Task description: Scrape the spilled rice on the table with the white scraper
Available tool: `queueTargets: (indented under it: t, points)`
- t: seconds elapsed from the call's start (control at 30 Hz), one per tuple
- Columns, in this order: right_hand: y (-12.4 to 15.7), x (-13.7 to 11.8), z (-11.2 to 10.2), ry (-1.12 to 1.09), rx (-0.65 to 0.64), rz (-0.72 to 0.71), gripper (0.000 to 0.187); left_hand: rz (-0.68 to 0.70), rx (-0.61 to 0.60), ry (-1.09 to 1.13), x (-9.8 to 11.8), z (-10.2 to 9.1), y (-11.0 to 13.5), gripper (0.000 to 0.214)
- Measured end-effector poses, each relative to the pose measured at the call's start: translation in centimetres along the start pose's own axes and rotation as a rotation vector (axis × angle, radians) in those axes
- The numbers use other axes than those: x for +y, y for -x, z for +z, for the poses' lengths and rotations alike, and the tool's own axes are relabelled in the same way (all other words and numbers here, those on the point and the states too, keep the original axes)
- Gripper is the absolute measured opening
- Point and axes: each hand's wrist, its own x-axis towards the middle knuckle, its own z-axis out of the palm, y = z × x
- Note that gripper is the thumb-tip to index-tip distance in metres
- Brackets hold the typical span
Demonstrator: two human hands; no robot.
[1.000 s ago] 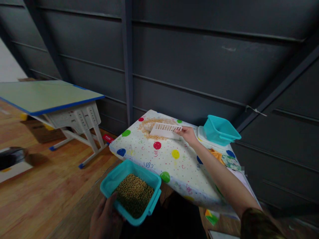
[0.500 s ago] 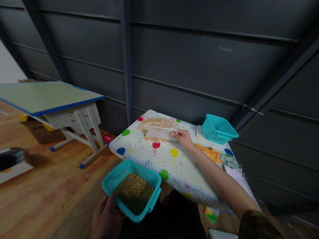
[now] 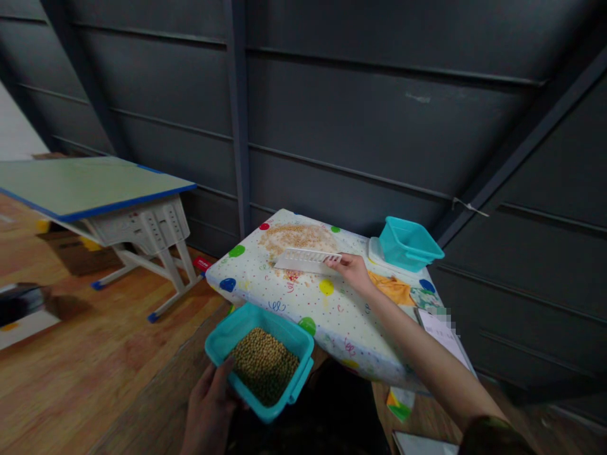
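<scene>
My left hand (image 3: pixel 211 395) grips the near left wall of a turquoise plastic basin (image 3: pixel 239 319), held tilted just below the table's front edge. Soybeans (image 3: pixel 262 355) cover its bottom. Out over the table, my right hand (image 3: pixel 353 272) is closed on the right end of a white plastic strip (image 3: pixel 300 262) with a row of slots along its upper edge. The strip's lower edge rests at the near side of a spread of pale, loose beans or grains (image 3: pixel 294 237), too small to name surely. A few of them lie on the cloth in front of the strip.
A balloon-print cloth covers the table (image 3: pixel 265 291). At its right stand a second turquoise basin (image 3: pixel 410 243), an orange cloth (image 3: pixel 391 289) and a clipboard with paper (image 3: pixel 441 332). A green-topped desk (image 3: pixel 95 183) is on the left; a dark panelled wall (image 3: pixel 341 114) rises behind.
My right hand has drawn the white strip a little toward me, with some grains shifting along its near side. The basin in my left hand has moved slightly right.
</scene>
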Motion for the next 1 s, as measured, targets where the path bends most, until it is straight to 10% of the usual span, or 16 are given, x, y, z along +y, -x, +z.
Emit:
queueTargets:
  t: [1.0]
  points:
    - [6.9,-0.2,-0.3,0.01,0.058,-0.033,0.038,0.005,0.02,0.035,0.0,1.9,1.8,0.06]
